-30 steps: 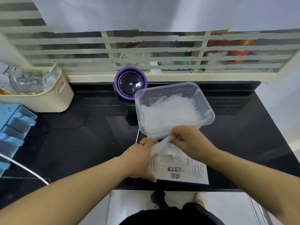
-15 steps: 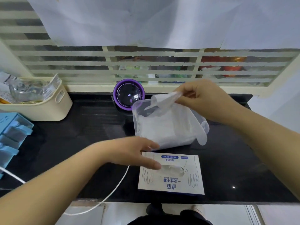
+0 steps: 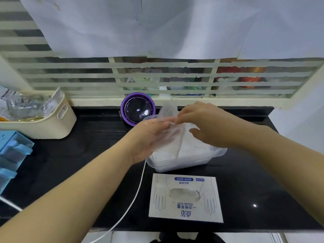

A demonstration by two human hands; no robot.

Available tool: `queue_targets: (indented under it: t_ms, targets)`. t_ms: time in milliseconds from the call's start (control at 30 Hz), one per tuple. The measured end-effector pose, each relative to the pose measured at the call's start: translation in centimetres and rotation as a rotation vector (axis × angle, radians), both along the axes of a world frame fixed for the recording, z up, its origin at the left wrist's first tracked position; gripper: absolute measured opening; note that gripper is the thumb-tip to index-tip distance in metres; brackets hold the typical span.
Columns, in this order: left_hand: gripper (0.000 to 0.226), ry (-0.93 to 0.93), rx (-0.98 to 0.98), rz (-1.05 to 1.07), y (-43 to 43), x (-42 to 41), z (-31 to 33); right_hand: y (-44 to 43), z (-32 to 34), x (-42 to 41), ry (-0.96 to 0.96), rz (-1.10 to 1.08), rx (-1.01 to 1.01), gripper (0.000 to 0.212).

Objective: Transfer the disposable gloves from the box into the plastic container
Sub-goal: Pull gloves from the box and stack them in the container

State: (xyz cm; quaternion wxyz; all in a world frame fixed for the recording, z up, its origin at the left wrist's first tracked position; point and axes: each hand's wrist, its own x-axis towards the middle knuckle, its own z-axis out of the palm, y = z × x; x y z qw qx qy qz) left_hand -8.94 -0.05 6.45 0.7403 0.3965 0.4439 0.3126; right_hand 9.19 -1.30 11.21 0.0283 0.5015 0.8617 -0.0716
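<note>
**Both hands hold one glove over the container**

The left hand (image 3: 149, 137) grips a single disposable glove (image 3: 169, 137) from the side, with its thumb lying over the film and its fingers curled behind it. The right hand (image 3: 208, 123) pinches the glove's upper edge between thumb and forefinger, and its other fingers are loosely bent below. The two hands nearly meet at that edge.

The glove is thin, clear and slightly milky plastic. It is crumpled and creased, so the left palm shows through it. One soft flap stands up above the pinch, and the rest hangs down between the hands.

Directly beneath is the plastic container (image 3: 184, 163), a clear rectangular tub with rounded corners on the black counter (image 3: 70, 163). It holds a whitish, layered heap of gloves (image 3: 194, 148) that reaches nearly to its rim.

Nearer the person, just apart from the tub, the box (image 3: 185, 207) lies flat. It is white, with blue lettering and outline drawings of hands. More clear film shows in its oval opening.

A white cable (image 3: 133, 199) runs past the box's left side. A purple round device (image 3: 138, 109) stands behind the tub, and a cream basket (image 3: 43, 127) sits far left.
</note>
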Motion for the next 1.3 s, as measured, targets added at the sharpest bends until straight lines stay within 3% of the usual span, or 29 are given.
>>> queue_targets:
  t_ms: [100, 233, 333, 500, 600, 667, 767, 800, 867, 933, 1000, 1133, 1300]
  targets:
    - [0.028, 0.024, -0.096, 0.149, 1.3, 0.3, -0.9, 0.6, -0.3, 0.4, 0.063, -0.054, -0.016, 0.065]
    - [0.028, 0.089, -0.21, 0.244, 2.9, 0.8, -2.7, 2.1, -2.3, -0.2, 0.201, -0.116, -0.023, 0.052]
    - [0.03, 0.136, -0.259, 0.227, 3.3, 1.5, -3.6, 3.5, -5.8, -0.7, 0.108, -0.106, -0.153, 0.049]
    - [0.048, 0.185, -0.267, 0.201, 3.9, 1.4, -4.9, 4.8, -11.4, -0.5, -0.095, -0.058, -0.322, 0.063]
    - [0.061, 0.505, -0.005, 0.085, 4.0, 0.5, -4.6, 5.2, -13.2, -0.3, -0.103, -0.063, -0.443, 0.066]
    - [0.066, 0.782, 0.307, 0.047, 3.8, 0.0, -4.1, 5.7, -13.6, -0.2, -0.094, -0.074, -0.483, 0.065]
    - [0.049, 0.949, 0.916, 0.147, 3.2, 0.2, -3.1, 6.3, -13.7, 0.0, -0.124, -0.065, -0.501, 0.06]
    - [0.038, 0.973, 1.099, 0.083, 3.2, 0.7, -3.1, 6.4, -13.8, 0.0, -0.135, -0.062, -0.501, 0.057]
    - [0.032, 1.078, 1.278, -0.305, 4.0, 1.9, -4.0, 6.4, -13.9, 0.1, -0.149, -0.061, -0.499, 0.051]
    - [0.039, 1.329, 1.087, -0.738, 5.1, 2.8, -6.0, 6.4, -13.8, 0.4, -0.166, -0.067, -0.485, 0.045]
    - [0.04, 1.497, 0.962, -0.949, 6.0, 3.0, -7.9, 6.4, -13.4, 0.8, -0.206, -0.078, -0.476, 0.04]
    - [0.036, 1.561, 0.81, -1.038, 6.7, 3.2, -10.2, 6.8, -12.3, 1.8, -0.323, -0.088, -0.435, 0.036]
    - [0.027, 1.509, 0.664, -1.072, 7.0, 4.4, -10.5, 7.2, -12.0, 0.9, -0.172, -0.078, 0.063, 0.03]
